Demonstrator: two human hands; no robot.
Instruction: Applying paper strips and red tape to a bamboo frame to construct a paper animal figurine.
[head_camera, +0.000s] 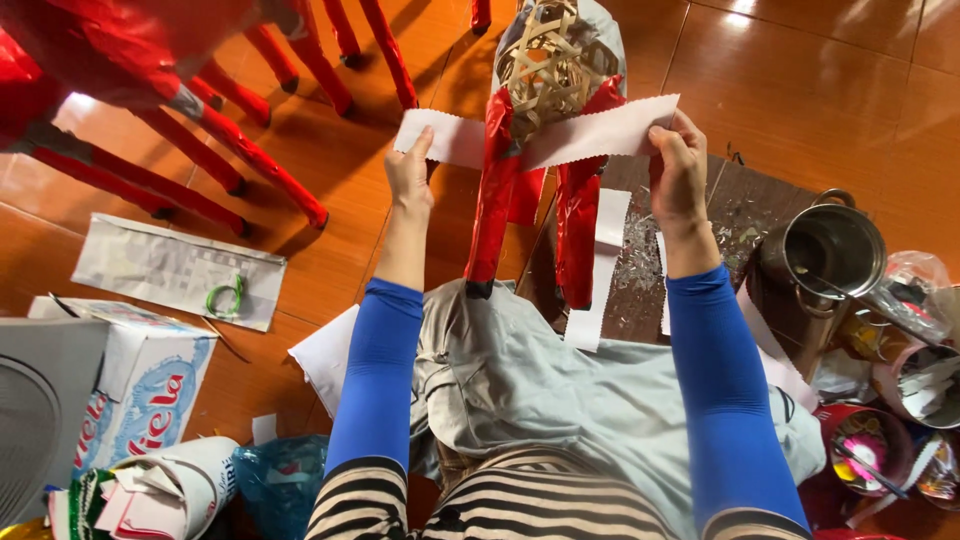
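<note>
— Red foil already wraps the legs of the bamboo frame; is the head covered?

— No, its woven top is bare. The white paper strip is stretched across it, not yet stuck.

— And the grip?

— Left hand and right hand pinch the strip's ends, fingers closed.

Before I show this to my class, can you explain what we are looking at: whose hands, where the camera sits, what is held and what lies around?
One camera, worn on a person's head, looks down at their own arms in blue sleeves. The left hand and right hand stretch a white paper strip with zigzag edges across a woven bamboo frame on red-wrapped legs. On the brown tiled floor lie a metal pot, a cardboard box and a sheet of paper. More red-wrapped frames stand at upper left.
</note>
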